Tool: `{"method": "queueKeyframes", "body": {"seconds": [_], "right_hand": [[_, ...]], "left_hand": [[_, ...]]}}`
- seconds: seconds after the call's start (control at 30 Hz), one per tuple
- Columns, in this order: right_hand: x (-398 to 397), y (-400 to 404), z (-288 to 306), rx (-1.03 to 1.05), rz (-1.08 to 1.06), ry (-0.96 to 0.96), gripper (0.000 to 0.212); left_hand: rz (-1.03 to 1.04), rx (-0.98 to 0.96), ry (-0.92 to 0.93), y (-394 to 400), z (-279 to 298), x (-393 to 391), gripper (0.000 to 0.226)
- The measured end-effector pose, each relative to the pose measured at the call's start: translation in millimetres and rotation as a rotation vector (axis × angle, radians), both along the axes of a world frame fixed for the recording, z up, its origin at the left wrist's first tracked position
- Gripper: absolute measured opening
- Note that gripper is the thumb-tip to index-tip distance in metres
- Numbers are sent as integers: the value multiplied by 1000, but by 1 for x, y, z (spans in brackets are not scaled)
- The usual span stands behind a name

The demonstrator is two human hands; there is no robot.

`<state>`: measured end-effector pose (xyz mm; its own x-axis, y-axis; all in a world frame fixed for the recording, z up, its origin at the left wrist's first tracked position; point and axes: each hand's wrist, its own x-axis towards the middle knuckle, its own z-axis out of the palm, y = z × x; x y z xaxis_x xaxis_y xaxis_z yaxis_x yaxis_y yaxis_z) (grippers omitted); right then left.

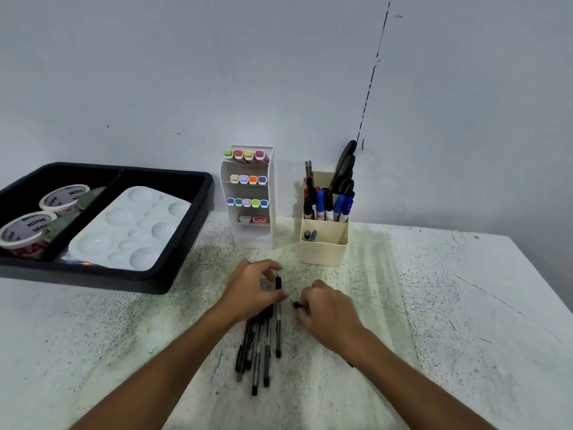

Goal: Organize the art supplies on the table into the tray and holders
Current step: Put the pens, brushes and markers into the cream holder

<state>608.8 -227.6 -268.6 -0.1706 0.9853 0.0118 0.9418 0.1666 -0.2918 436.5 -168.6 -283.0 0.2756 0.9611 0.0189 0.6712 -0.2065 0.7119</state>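
Two bare forearms reach in from the bottom edge and meet at mid-table. Between them lies a loose bundle of pens [259,352] — thin black and grey barrels, roughly parallel, tips fanned toward the camera, on the table [465,321], a white top speckled with black and smeared pale green through the middle.

The left hand [251,293] is curled over the far end of the bundle; thumb and forefinger pinch one black pen [278,311] near its upper end, the barrel running straight back toward the camera. The right hand [325,311] sits just beside it, knuckles up, fingers curled round a small black piece [297,304] that shows at the fingertips — cap or pen end, cannot tell which.

Far left, a black plastic tray [186,243] with rounded corners and a centre divider. Its right compartment holds a white paint palette [130,228], glossy, with round wells of mixed sizes. Its left compartment holds two rolls of white tape [46,212], printed on top.

Against the wall behind the hands stands a tall white rack [269,187] of tiered shelves, with rows of square-capped markers [248,180] in pastel and bright colours. To its right, well apart from the tray, stands a cream stepped pen cup [322,249]: blue and black markers and black scissors upright in the rear section, two short pieces in the front one.
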Motion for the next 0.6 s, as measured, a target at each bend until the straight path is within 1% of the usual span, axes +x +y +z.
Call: {"method": "queueKeyframes", "body": {"seconds": [0.07, 0.13, 0.2, 0.27, 0.3, 0.37, 0.47, 0.53, 0.6], "right_hand": [[4, 2, 3, 4, -40, -1, 23], [10, 7, 7, -32, -98, 70, 19], [18, 12, 15, -83, -154, 228, 13], [27, 17, 27, -86, -182, 425, 10], [32, 18, 35, -75, -183, 515, 12], [43, 20, 53, -14, -175, 657, 16], [53, 21, 82, 212, -175, 789, 12], [57, 21, 99, 371, -198, 866, 15], [59, 21, 111, 494, -206, 898, 15]], "left_hand": [[6, -51, -164, -2, 10, 5, 41], [3, -87, -293, -4, 24, 9, 41], [-15, -148, -421, -6, 40, 12, 43], [-57, -177, -505, -8, 59, 15, 36], [-89, -159, -528, -8, 69, 16, 30], [-152, -79, -581, -10, 90, 20, 23], [-203, 106, -654, -12, 118, 32, 20], [-189, 275, -644, -9, 130, 42, 18], [-148, 421, -574, 0, 133, 51, 19]]}}
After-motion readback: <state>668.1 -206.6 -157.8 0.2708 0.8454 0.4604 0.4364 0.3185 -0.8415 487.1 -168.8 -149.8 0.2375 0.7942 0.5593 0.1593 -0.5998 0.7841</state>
